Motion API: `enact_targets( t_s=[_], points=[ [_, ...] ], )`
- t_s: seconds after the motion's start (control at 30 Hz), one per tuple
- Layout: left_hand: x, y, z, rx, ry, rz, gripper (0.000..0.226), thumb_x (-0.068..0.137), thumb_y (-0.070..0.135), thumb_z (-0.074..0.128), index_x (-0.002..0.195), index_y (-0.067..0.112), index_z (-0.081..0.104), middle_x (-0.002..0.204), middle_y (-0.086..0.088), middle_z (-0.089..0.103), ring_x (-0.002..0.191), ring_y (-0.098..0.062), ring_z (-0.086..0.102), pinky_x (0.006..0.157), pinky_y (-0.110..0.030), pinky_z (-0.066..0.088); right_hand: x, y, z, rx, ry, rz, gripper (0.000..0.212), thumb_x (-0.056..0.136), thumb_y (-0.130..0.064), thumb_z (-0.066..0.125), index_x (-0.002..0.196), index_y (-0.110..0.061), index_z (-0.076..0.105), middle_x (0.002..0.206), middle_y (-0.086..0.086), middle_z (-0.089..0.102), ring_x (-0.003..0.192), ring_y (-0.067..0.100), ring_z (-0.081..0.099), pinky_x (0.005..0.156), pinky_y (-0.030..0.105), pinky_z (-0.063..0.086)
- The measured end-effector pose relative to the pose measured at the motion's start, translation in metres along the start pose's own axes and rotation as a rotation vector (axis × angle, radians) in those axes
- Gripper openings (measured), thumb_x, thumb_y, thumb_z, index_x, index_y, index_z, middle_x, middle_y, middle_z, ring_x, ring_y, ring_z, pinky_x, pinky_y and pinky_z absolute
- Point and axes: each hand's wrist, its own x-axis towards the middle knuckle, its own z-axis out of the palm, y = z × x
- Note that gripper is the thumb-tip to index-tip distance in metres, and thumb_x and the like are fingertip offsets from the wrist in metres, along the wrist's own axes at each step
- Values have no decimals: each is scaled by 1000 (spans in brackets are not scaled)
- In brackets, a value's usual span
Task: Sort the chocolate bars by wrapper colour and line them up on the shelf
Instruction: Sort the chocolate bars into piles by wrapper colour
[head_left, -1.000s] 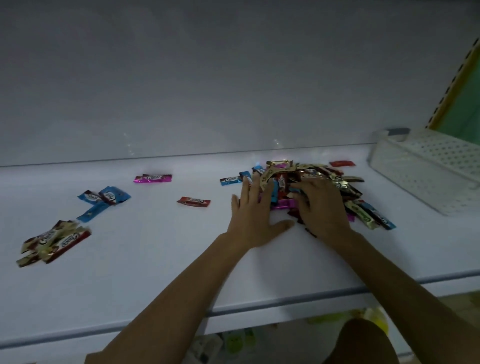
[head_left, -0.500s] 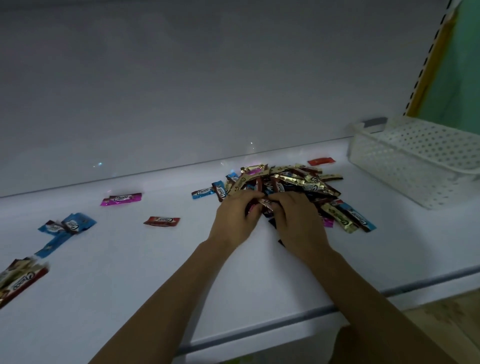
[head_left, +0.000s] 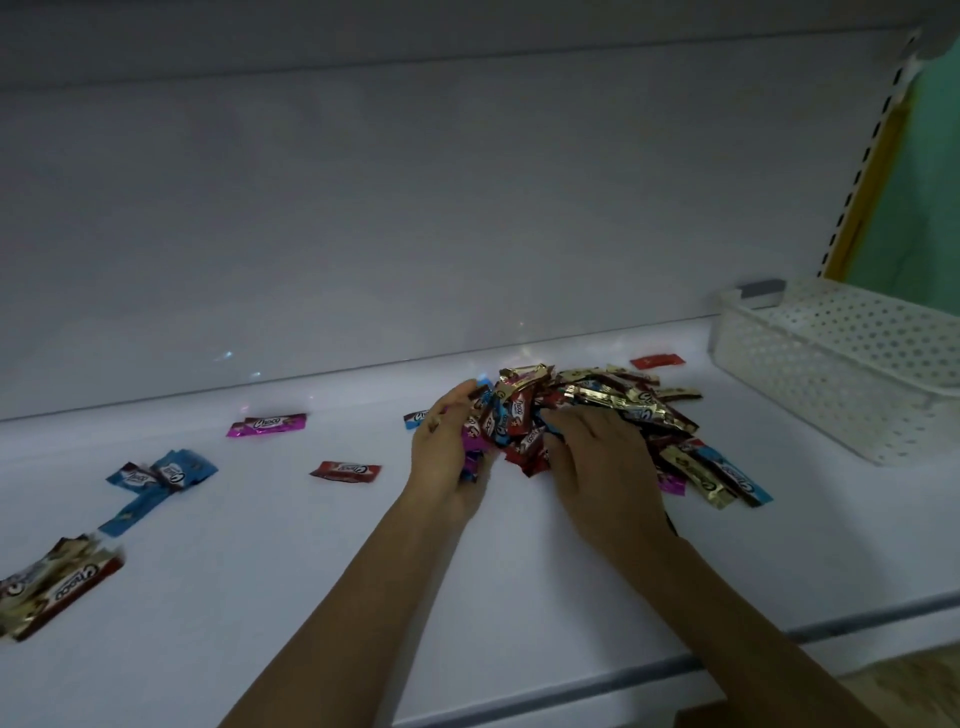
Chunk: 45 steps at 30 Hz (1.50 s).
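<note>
Left of the pile (head_left: 597, 415) sit the starter groups: one pink bar (head_left: 266, 425), one red bar (head_left: 345, 471), a few blue bars (head_left: 158, 478), and gold bars (head_left: 47, 592) farthest out. So sorting's barely begun, most bars are still mixed, nothing lined up yet. Left hand (head_left: 449, 457) curls around a few bars at the pile's left edge, looks like pink and blue. Right hand (head_left: 597, 467) lies flat on the pile, fingers loose, gripping nothing I can see.
</note>
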Motion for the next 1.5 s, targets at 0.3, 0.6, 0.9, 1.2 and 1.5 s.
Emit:
enact_targets(
  t_s=[0.3, 0.6, 0.9, 1.2, 1.5],
  points=[
    [-32, 44, -28, -158, -21, -89, 25, 96, 33, 51, 87, 13, 63, 83, -5, 62, 79, -17, 62, 81, -27, 51, 14, -92, 20, 433, -163, -129, 40, 91, -40, 45, 123, -22, 61, 121, -1, 58, 110, 14, 54, 87, 30, 50],
    [-66, 89, -105, -253, 158, 21, 63, 87, 63, 50, 113, 8, 67, 110, -16, 70, 106, -28, 64, 94, -39, 49, 9, -193, 49, 637, -286, 48, 26, 101, -32, 33, 107, -19, 54, 94, -4, 63, 87, 11, 60, 70, 23, 51],
    [-86, 120, -162, -418, 205, 83, 21, 89, 18, 55, 103, 8, 66, 92, -13, 71, 83, -20, 64, 76, -30, 55, 17, -249, 81, 1078, -512, 271, 17, 102, -22, 36, 101, -13, 50, 94, 5, 70, 85, 15, 69, 76, 38, 57],
    [-88, 123, -189, -416, 166, 67, 29, 91, 3, 52, 113, 12, 69, 105, -18, 71, 80, -20, 69, 69, -29, 52, 58, -233, 108, 811, -306, 161, 26, 98, -24, 47, 111, -14, 67, 91, 4, 73, 68, 16, 69, 66, 32, 56],
    [-95, 125, -190, -333, 165, 76, 26, 84, 7, 65, 103, 22, 75, 99, -12, 72, 82, -21, 66, 59, -31, 56, 83, -223, 139, -150, -441, -394, 46, 91, -21, 60, 135, -20, 46, 123, 2, 59, 114, 19, 53, 105, 33, 32]
  ],
)
